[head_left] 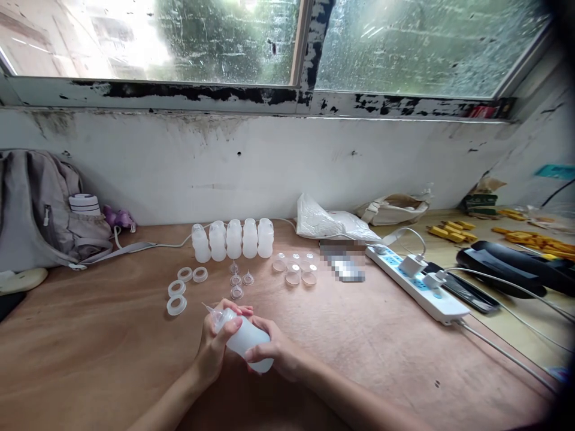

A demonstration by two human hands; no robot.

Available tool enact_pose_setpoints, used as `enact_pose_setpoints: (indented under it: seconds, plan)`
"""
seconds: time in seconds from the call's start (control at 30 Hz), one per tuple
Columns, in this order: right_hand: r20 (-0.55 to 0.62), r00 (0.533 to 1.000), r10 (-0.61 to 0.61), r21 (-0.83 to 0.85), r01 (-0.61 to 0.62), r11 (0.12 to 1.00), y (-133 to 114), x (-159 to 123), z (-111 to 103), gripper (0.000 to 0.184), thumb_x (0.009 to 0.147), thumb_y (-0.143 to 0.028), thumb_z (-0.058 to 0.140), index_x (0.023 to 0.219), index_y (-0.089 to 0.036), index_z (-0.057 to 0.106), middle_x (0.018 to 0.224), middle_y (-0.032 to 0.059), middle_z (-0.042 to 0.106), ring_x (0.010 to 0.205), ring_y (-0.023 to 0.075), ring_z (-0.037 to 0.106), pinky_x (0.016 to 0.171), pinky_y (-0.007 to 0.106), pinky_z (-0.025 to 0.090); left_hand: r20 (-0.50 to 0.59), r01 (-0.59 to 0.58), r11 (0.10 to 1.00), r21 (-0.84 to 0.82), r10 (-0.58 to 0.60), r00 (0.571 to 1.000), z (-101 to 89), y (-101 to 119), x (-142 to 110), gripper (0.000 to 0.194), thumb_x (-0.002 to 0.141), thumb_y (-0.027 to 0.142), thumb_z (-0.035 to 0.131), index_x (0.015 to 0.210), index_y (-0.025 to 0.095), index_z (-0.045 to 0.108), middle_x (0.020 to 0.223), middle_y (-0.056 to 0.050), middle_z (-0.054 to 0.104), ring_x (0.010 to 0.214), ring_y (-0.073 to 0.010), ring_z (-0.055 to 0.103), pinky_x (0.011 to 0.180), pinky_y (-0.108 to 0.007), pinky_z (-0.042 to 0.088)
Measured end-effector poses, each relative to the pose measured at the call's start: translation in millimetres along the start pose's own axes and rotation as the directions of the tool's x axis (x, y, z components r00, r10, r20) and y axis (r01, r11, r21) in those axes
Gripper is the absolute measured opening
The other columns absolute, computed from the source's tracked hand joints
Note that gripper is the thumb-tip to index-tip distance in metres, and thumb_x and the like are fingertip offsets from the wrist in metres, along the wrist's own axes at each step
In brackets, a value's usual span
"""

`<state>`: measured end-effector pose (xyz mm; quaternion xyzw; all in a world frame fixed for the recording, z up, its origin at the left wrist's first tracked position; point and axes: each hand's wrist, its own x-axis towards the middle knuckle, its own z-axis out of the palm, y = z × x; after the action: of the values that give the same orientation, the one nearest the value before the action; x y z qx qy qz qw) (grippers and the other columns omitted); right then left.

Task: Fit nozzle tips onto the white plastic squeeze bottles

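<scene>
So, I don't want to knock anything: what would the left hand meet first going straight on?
Past the bottle it holds, the left hand would probably meet the nearest teat; depth is unclear.

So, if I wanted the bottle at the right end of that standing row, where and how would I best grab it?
I'd pinch the rightmost frosted bottle around its body, fingers and thumb on opposite sides, coming from the front right. It stands upright with a rounded body, and the neighbouring bottle crowds only its left side, so fingers there would need to slip in carefully.
</scene>
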<state>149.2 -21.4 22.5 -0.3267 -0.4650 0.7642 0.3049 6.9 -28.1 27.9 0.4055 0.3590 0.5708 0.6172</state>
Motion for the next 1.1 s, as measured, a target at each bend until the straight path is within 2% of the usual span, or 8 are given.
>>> enact_pose_setpoints:
  seconds: [0.17, 0.4, 0.53, 0.67, 0.77, 0.93, 1.0, 1.1]
  plan:
    - [0.126, 0.992, 0.022, 0.175, -0.044, 0.984, 4.5, 1.5, 7.7, 0.042, 0.059, -0.016, 0.059, 0.099, -0.013, 0.047, 0.062, 0.0002, 0.059, 0.042, 0.0095, 0.052, 0.034, 0.016, 0.037, -0.042, 0.032, 0.995, -0.093, -0.036, 0.998, 2.8, 1.9, -5.2, 0.013, 0.070, 0.028, 0.060, 0.073, 0.017, 0.053, 0.079, -0.006, 0.063, 0.072, -0.0225, 0.061, 0.054, -0.028, 0.047]
    - [0.335, 0.942, 0.032, 0.369, -0.162, 0.915, 17.8, 7.2, 7.3, 0.037, 0.057, -0.019, 0.051, 0.092, -0.007, 0.052, 0.058, 0.0039, 0.058, 0.037, 0.0115, 0.051, 0.029, 0.017, 0.035, -0.039, -0.085, 0.992, -0.097, 0.081, 0.996, 9.7, 7.0, -10.7, 0.007, 0.062, 0.021, 0.060, 0.066, 0.017, 0.057, 0.066, -0.001, 0.062, 0.079, -0.0181, 0.058, 0.088, -0.034, 0.039]
    - [0.422, 0.900, 0.106, 0.388, -0.285, 0.876, 19.7, 7.1, 2.9, 0.041, 0.055, -0.020, 0.049, 0.095, -0.009, 0.049, 0.058, 0.0045, 0.060, 0.036, 0.0128, 0.052, 0.026, 0.016, 0.031, 0.007, -0.092, 0.990, -0.105, 0.093, 0.996, 10.6, 7.2, -12.4, 0.007, 0.058, 0.019, 0.059, 0.065, 0.017, 0.058, 0.065, -0.002, 0.061, 0.080, -0.0211, 0.058, 0.089, -0.036, 0.037]
    - [0.446, 0.887, 0.117, 0.390, -0.310, 0.867, 18.1, 5.7, 3.1, 0.035, 0.056, -0.022, 0.051, 0.088, -0.008, 0.051, 0.058, 0.0052, 0.059, 0.035, 0.0117, 0.052, 0.025, 0.015, 0.027, 0.052, -0.078, 0.992, -0.101, 0.083, 0.995, 8.9, 11.8, -12.3, 0.009, 0.057, 0.020, 0.061, 0.065, 0.017, 0.058, 0.064, -0.003, 0.061, 0.077, -0.0225, 0.058, 0.089, -0.039, 0.037]
    - [0.400, 0.913, 0.081, 0.358, -0.237, 0.903, 14.7, 6.2, 6.0, 0.037, 0.060, -0.027, 0.057, 0.091, -0.008, 0.051, 0.060, 0.0042, 0.058, 0.038, 0.0112, 0.052, 0.028, 0.016, 0.029, 0.052, -0.026, 0.997, -0.074, 0.030, 0.998, 4.7, 14.0, -5.7, 0.017, 0.059, 0.029, 0.066, 0.069, 0.017, 0.058, 0.072, -0.006, 0.063, 0.082, -0.0242, 0.058, 0.084, -0.038, 0.041]
    - [0.055, 0.993, -0.102, 0.225, 0.087, 0.971, -0.1, 6.3, 3.8, 0.041, 0.072, -0.037, 0.059, 0.105, -0.016, 0.045, 0.080, 0.0044, 0.056, 0.061, 0.0127, 0.056, 0.047, 0.021, 0.041, 0.066, 0.170, 0.982, -0.076, -0.165, 0.984, 1.1, 1.5, 6.9, 0.043, 0.069, 0.045, 0.061, 0.102, 0.019, 0.052, 0.085, -0.007, 0.062, 0.066, -0.0189, 0.059, 0.054, -0.029, 0.047]
    - [-0.023, 0.989, -0.147, 0.086, 0.148, 0.985, -7.2, 5.6, -1.4, 0.038, 0.075, -0.039, 0.058, 0.103, -0.017, 0.047, 0.088, 0.0043, 0.055, 0.072, 0.0134, 0.054, 0.057, 0.023, 0.042, 0.085, 0.182, 0.983, -0.028, -0.179, 0.980, 2.6, -4.1, 7.9, 0.041, 0.071, 0.041, 0.062, 0.103, 0.017, 0.053, 0.088, -0.007, 0.062, 0.067, -0.0181, 0.059, 0.056, -0.027, 0.047]
    - [0.001, 0.975, -0.221, -0.203, 0.217, 0.955, -13.9, 6.2, -11.9, 0.033, 0.077, -0.040, 0.056, 0.101, -0.018, 0.051, 0.090, 0.0029, 0.056, 0.081, 0.0146, 0.052, 0.069, 0.025, 0.042, 0.043, 0.150, 0.989, -0.013, -0.150, 0.988, 4.7, -6.2, 6.9, 0.031, 0.073, 0.036, 0.062, 0.095, 0.015, 0.059, 0.094, -0.008, 0.063, 0.086, -0.0215, 0.058, 0.073, -0.027, 0.044]
